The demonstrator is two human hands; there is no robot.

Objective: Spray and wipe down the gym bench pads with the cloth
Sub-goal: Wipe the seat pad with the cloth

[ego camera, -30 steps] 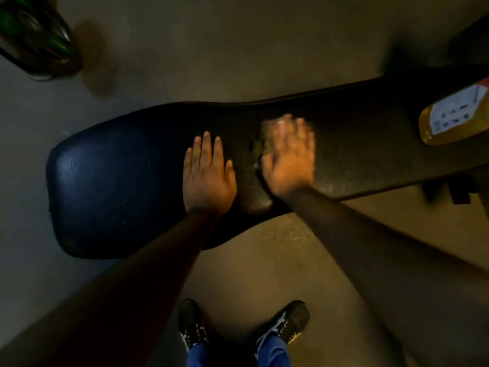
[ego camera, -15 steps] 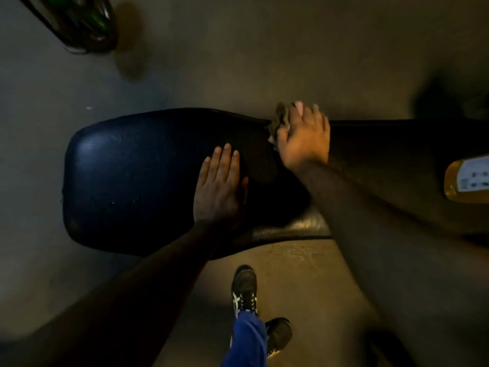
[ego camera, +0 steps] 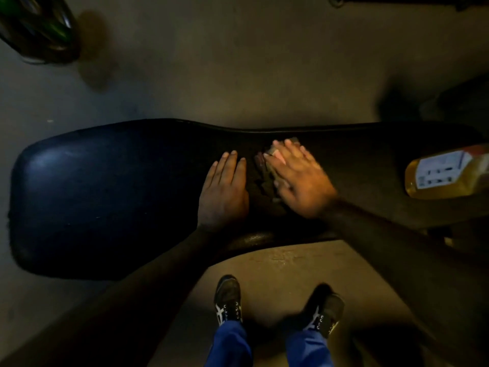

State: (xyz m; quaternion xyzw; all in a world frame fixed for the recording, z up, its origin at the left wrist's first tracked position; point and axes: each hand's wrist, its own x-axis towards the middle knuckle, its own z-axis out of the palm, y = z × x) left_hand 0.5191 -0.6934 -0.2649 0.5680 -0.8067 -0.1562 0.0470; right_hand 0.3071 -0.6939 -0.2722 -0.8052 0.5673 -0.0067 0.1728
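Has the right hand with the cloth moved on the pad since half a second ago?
Yes. The right hand has pulled the cloth back from the far edge of the bench pad toward mid-pad, beside the flat left hand.

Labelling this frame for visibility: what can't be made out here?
- Cloth, head view: mostly covered by the right hand, which is motion-blurred; its extent is unclear.
- Bottle, head view: cut off by the right edge; top unseen, label print too small to read.
- Bench pad, head view: right end lost in shadow; wet or dry is unclear.
- Dark green object, top-left corner: cropped, unidentifiable.
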